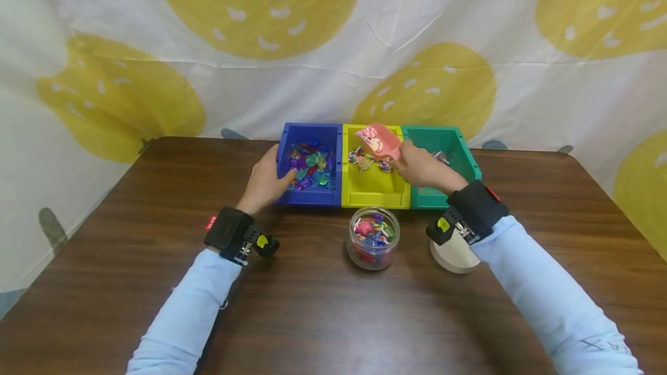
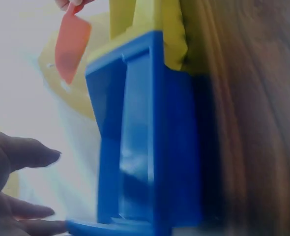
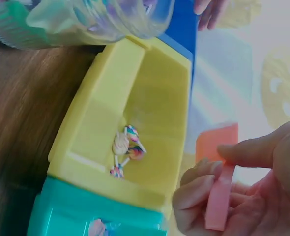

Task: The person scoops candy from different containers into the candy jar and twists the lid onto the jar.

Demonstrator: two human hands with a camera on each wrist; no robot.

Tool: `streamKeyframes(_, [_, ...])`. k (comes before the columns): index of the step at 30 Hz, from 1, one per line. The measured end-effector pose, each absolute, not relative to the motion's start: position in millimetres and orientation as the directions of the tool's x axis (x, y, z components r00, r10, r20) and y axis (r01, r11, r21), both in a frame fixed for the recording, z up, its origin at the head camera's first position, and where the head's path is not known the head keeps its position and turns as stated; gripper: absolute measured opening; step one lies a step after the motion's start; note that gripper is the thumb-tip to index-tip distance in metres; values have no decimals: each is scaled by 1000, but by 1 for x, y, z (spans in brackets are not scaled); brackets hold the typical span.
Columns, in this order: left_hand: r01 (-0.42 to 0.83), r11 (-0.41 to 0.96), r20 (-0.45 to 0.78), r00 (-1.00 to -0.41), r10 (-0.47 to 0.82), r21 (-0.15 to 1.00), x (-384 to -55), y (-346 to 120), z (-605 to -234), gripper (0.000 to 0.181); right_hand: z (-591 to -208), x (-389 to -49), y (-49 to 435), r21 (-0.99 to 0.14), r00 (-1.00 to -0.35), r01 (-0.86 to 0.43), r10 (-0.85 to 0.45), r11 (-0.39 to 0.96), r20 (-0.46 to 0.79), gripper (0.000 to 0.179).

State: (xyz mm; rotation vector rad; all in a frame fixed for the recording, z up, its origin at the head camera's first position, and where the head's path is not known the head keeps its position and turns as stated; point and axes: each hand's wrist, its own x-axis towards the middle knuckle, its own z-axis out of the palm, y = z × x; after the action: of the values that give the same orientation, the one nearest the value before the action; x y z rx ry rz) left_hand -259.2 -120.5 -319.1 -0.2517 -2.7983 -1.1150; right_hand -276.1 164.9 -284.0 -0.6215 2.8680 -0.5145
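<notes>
My right hand [image 1: 417, 165] pinches the handle of a pink scoop [image 1: 381, 142], raised over the yellow bin [image 1: 377, 200]. Small swirled lollipop pieces [image 1: 371, 132] lie in the scoop. Several more lollipop pieces [image 3: 128, 147] remain on the yellow bin's floor. At the left rim of the blue bin [image 1: 310, 198] is my left hand [image 1: 264, 181], fingers by the outer wall and thumb reaching over the inside. In the left wrist view, the thumb [image 2: 34, 153] stands apart from the fingers and clear of the bin. Colored clear gems [image 1: 311, 168] fill the blue bin's bottom.
A green bin [image 1: 461, 158] with a few pieces adjoins the yellow one on the right. In front of the bins stands an open glass jar [image 1: 373, 247] holding mixed colorful pieces. A white round lid [image 1: 452, 254] lies under my right wrist. Behind the table hangs a patterned cloth [image 1: 333, 85].
</notes>
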Motion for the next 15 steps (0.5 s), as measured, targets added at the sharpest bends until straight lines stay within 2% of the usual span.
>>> streamKeyframes(1, [221,712,204,-973,111,667,-258,-118,-317,60,-263,-252,160,-488,-937,-260,-340,833,-81,32])
streamKeyframes(3, [270,699,262,-957,122,662,-255,-111,-314,59,-263,-248,169,-520,-934,-290,-356,803,-29,28])
streamKeyframes(9, [427,603,378,-901,215,674,-245,-95,-307,55,-266,-235,190,-533,-879,-466,-436,706,190,28])
streamKeyframes(12, [467,559,376,-884,277,686,-242,-89,-306,55,-266,-225,199,-535,-845,-527,-474,660,247,30])
streamKeyframes(15, [465,534,324,-883,339,706,-240,-85,-307,56,-264,-215,208,-544,-833,-542,-494,640,248,30])
